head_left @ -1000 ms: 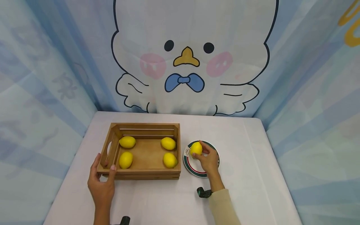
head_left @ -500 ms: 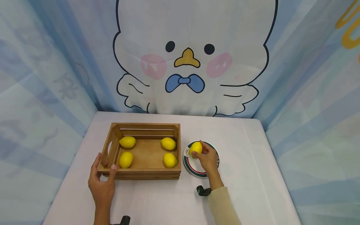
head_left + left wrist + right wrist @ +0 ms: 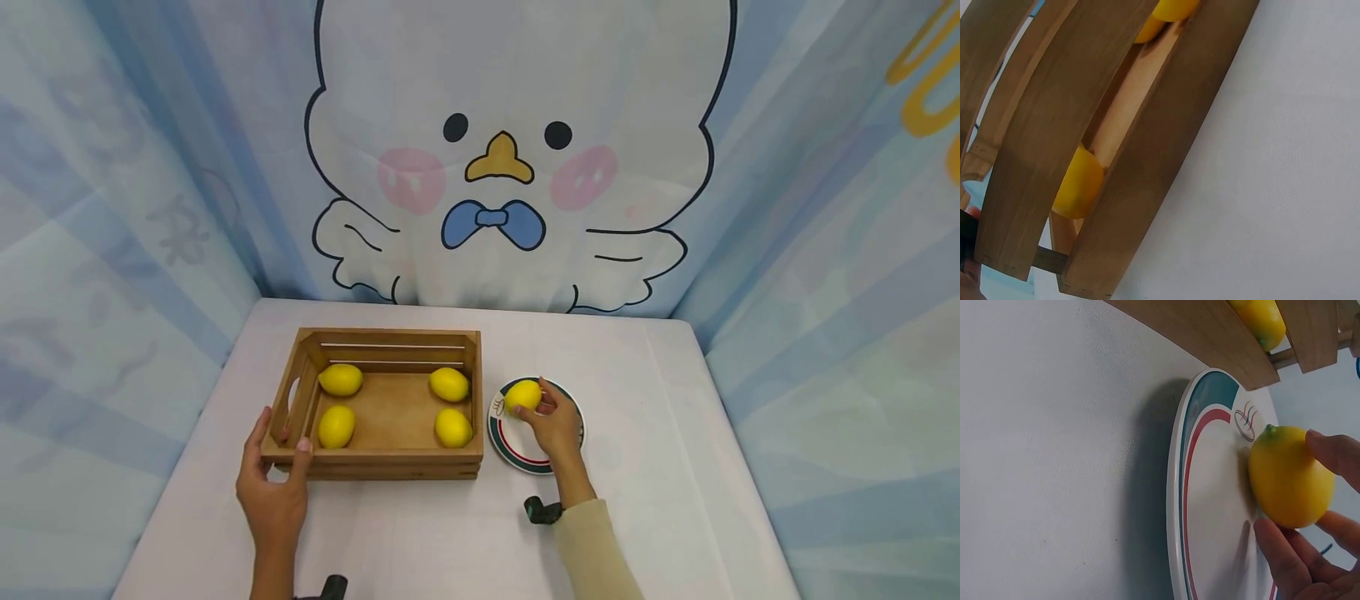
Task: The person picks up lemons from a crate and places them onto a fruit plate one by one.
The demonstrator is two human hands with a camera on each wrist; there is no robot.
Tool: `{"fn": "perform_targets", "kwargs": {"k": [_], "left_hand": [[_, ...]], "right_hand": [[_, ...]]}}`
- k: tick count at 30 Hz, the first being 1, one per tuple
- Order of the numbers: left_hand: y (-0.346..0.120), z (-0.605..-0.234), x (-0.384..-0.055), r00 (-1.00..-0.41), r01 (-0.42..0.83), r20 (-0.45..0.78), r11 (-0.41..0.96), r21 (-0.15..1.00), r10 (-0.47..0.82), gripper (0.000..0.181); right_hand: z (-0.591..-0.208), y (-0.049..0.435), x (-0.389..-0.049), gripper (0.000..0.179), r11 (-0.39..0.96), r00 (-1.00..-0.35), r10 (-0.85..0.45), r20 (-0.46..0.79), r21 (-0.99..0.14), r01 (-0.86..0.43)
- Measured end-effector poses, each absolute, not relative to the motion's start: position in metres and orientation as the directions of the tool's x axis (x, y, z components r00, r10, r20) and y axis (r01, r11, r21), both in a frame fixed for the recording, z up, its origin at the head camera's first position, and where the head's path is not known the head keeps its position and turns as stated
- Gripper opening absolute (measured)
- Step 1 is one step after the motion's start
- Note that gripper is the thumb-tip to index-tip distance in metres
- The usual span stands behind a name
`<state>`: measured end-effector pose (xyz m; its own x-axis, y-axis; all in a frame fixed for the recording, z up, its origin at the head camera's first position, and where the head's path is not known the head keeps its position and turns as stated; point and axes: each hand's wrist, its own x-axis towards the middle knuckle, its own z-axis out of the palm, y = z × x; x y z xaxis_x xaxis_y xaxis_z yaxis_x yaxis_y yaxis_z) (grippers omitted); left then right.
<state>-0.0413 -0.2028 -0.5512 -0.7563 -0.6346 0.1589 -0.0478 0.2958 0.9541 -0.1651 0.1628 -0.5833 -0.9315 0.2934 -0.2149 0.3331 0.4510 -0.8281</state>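
Note:
My right hand [image 3: 557,429] pinches a yellow lemon [image 3: 521,397] between thumb and fingers over the left part of a round plate [image 3: 517,442]. In the right wrist view the lemon [image 3: 1290,478] has its green-tipped end up, close over the plate's white face. That plate has a dark green rim band and a red line. My left hand [image 3: 272,500] grips the front left corner of a wooden slatted crate [image 3: 382,467], thumb on the front rim and fingers at the left side. Inside the crate, two lemons lie at the left, including one [image 3: 336,427], and two at the right, including another [image 3: 453,427].
Crate and plate stand side by side on a white-covered table [image 3: 645,400], a narrow gap between them. Behind and at both sides hang printed curtains [image 3: 495,275], the back one with a cartoon bird. Each wrist wears a small dark camera [image 3: 543,510].
The lemon in my right hand has turned slightly, now lying more sideways over the plate. My left hand keeps its grip on the crate, and the lemons inside have not moved.

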Motion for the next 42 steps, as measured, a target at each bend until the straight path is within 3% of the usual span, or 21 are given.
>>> {"fn": "perform_targets", "kwargs": {"k": [30,42], "left_hand": [[-0.2,-0.549,-0.04,-0.753,-0.056,0.166,0.313,0.948,-0.637,0.067],[-0.201,-0.549,-0.04,-0.753,-0.033,0.175,0.302,0.953,-0.635,0.069]], "right_hand": [[-0.541,0.174,-0.161,0.064,0.465,-0.952,0.294,-0.082,-0.858,0.217],[-0.521,0.172,-0.155,0.064,0.4,-0.968,0.246,-0.055,-0.904,0.153]]}}
